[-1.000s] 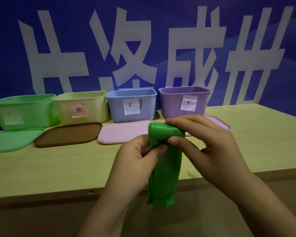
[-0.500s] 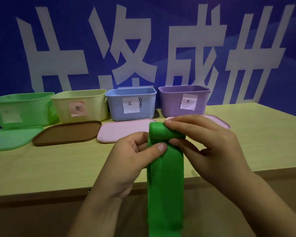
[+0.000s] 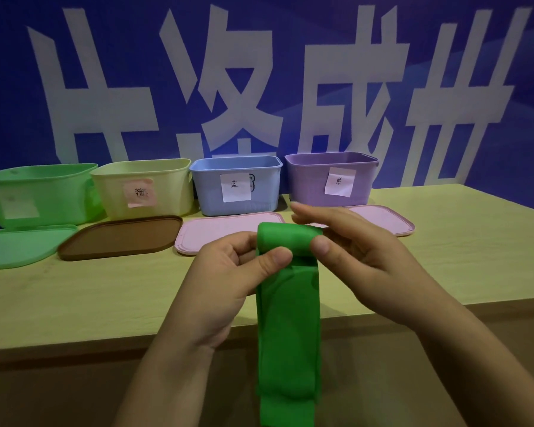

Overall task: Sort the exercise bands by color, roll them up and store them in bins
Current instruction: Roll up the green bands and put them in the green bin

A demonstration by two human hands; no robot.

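A green exercise band [image 3: 287, 318] is held in front of the table edge, its top rolled into a short cylinder and its loose tail hanging down out of the frame. My left hand [image 3: 228, 282] grips the roll's left end, thumb pressed on the front. My right hand [image 3: 361, 257] holds the right end with its thumb, while its fingers stretch straight over the top. Four bins stand in a row at the back: green [image 3: 40, 192], yellow [image 3: 142, 186], blue [image 3: 238, 183] and purple [image 3: 333, 177].
Lids lie flat in front of the bins: a green lid [image 3: 22, 245], a brown lid [image 3: 121, 237] and two pink lids [image 3: 222, 232] [image 3: 383, 218]. The wooden table [image 3: 460, 241] ends at a front edge just beneath my hands. A blue wall with white characters stands behind.
The fingers of my right hand have lifted and straightened over the roll. The hanging tail looks longer and flatter than a second ago. Both hands stay at the roll.
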